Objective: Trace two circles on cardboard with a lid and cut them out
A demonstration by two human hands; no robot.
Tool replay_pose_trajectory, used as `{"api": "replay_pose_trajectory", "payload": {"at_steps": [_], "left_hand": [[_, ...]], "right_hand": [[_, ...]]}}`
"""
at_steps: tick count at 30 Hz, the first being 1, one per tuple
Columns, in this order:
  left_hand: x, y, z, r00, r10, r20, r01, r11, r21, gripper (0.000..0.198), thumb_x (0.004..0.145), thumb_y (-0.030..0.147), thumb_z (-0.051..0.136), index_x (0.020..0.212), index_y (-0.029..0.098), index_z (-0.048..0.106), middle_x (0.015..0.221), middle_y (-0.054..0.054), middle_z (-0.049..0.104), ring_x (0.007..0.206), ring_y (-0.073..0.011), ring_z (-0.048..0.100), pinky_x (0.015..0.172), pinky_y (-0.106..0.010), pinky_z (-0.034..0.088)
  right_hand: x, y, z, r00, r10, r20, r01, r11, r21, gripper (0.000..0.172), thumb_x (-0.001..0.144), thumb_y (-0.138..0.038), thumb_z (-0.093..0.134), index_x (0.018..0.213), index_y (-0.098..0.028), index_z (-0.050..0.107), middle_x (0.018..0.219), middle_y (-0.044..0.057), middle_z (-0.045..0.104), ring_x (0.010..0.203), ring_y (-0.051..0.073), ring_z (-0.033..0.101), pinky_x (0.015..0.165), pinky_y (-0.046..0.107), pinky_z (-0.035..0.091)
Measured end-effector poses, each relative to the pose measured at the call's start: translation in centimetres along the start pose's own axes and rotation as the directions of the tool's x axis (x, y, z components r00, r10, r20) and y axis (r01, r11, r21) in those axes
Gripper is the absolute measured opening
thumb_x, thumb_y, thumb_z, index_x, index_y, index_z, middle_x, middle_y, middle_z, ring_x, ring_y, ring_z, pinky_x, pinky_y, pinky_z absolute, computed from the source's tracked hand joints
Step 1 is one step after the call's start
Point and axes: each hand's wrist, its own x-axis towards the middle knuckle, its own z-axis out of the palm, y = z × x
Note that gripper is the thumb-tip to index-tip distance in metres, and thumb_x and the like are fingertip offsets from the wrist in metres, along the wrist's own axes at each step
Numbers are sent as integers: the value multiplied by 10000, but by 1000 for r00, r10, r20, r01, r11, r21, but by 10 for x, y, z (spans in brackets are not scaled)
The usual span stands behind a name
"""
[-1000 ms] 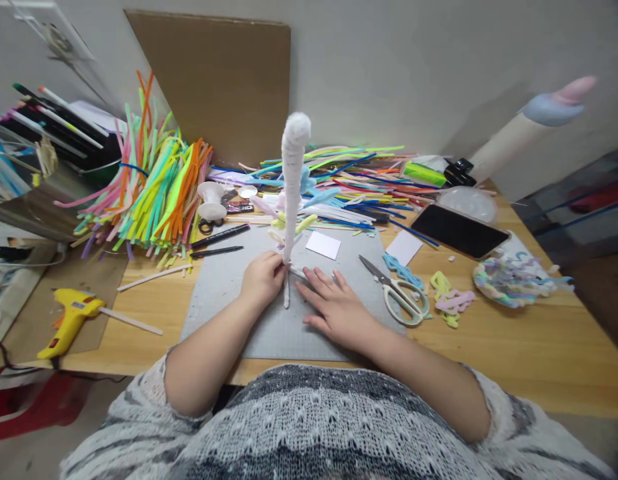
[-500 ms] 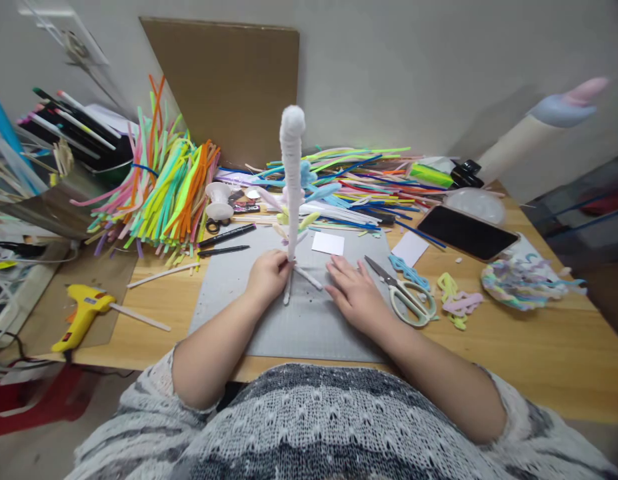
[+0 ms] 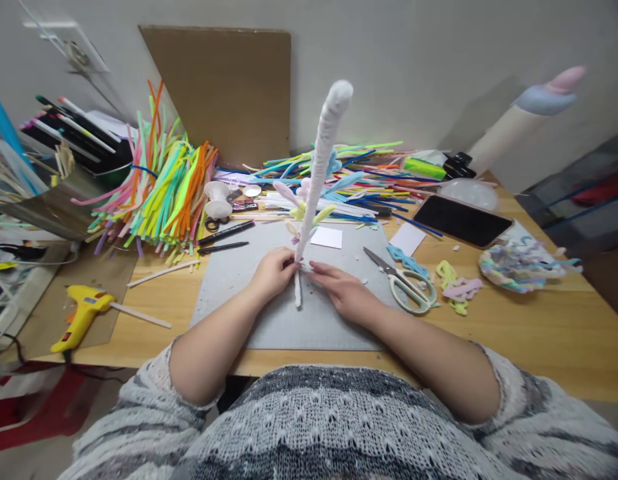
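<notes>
A tall white fuzzy stem, wrapped in pipe cleaner, stands tilted to the right over the grey cutting mat. Pastel leaf and flower shapes, such as a yellow leaf, show around its lower part. My left hand is closed in a pinch at the stem's base. One white foot points toward me on the mat. My right hand lies low on the base's other side, fingers stretched out together, tips close to the stem. It covers the area of the other foot; whether it touches that is hidden.
Scissors lie right of my right hand, beside pipe-cleaner scraps and a phone. On the left are a yellow glue gun and a pipe-cleaner bundle. Black pens and a white card lie on the mat.
The stem has gone from nearly upright to leaning right. My right hand has moved left to the base, its fingers drawn together, and now covers the right foot.
</notes>
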Motion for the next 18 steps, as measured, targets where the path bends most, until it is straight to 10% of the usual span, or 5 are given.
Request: {"api": "replay_pose_trajectory", "payload": {"at_steps": [9,18], "left_hand": [[-19,32,-14,982,42,182,34,918,-396,218,795,350,546,833,153,630,852,-63,672,808,-181,613,756,-308,468],[-22,43,-32,991,-119,61,133,919,-371,300,768,442,571,773,146,619,603,3,566,539,-114,503,525,-232,389]], "right_hand": [[6,10,-5,952,-10,-306,64,984,166,298,858,-119,430,1052,-205,639,1058,67,654,1016,165,596,901,363,470],[4,9,-15,907,108,-408,-20,976,215,225,830,-151,475,950,-181,664,1020,94,650,999,192,592,916,390,447]]}}
